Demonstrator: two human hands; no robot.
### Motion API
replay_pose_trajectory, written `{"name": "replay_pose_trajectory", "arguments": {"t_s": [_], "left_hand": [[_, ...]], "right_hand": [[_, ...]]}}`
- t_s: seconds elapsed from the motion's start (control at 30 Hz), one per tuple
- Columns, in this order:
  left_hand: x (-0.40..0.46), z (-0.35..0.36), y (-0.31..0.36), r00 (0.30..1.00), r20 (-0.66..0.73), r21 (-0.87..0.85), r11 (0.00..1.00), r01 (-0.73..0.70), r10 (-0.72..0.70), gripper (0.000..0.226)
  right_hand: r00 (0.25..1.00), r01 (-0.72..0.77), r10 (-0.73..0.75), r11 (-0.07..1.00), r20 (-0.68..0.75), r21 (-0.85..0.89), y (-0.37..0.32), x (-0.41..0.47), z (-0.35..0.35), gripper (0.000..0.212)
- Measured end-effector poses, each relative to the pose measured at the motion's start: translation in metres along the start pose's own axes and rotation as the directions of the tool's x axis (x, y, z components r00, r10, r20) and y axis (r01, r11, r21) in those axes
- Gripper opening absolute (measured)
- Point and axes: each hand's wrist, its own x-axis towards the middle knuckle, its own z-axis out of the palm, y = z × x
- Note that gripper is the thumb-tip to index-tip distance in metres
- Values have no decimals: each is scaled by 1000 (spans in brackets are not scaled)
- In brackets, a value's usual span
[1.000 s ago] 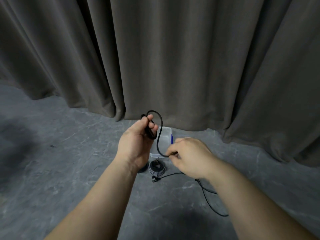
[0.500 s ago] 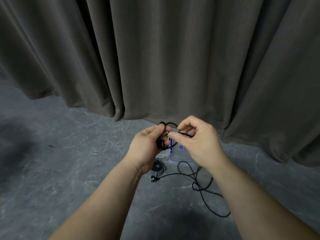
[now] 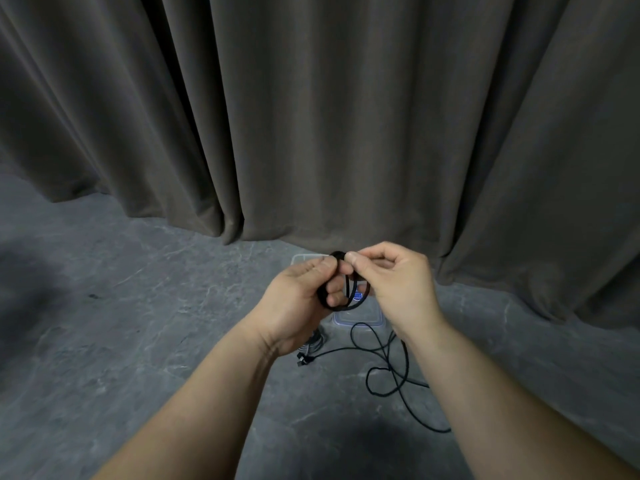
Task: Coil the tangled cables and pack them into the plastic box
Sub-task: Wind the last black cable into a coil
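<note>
My left hand (image 3: 299,299) grips a small coil of thin black cable (image 3: 346,306), with several loops wound around its fingers. My right hand (image 3: 394,285) pinches the same cable at the top of the coil, thumb against forefinger. The cable's loose tail (image 3: 388,368) hangs down and lies in tangled loops on the floor. The clear plastic box (image 3: 358,320) with a blue mark sits on the floor behind my hands, mostly hidden by them. A wound grey cable bundle (image 3: 313,342) lies beneath my left wrist.
A heavy grey-brown curtain (image 3: 311,116) hangs close behind the box, its hem on the floor. The grey marbled floor (image 3: 121,323) stretches left and right. A black plug end (image 3: 302,361) lies near the grey bundle.
My right hand rose from the low cable to meet the left hand, laying another loop on the coil. More of the tail has gathered into loops on the floor at the right.
</note>
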Motion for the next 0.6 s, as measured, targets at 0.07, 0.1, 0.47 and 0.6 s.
{"name": "replay_pose_trajectory", "arguments": {"t_s": [0.07, 0.1, 0.47, 0.6], "left_hand": [[1, 0, 0, 1000, 14, -27, 1000, 8, -8, 28], [1, 0, 0, 1000, 13, -38, 999, 13, -13, 28], [3, 3, 4, 991, -127, -318, 948, 11, -54, 37], [2, 7, 3, 986, -165, -198, 980, -27, -6, 35]], "right_hand": [[1000, 22, -22, 1000, -20, -9, 2, -1, 2, 17], [999, 39, -40, 999, -27, -34, 3, -1, 3, 17], [971, -18, 31, 998, 236, -57, 12, -6, 12, 29], [978, 132, -101, 977, 183, -168, 13, -2, 11, 29]]}}
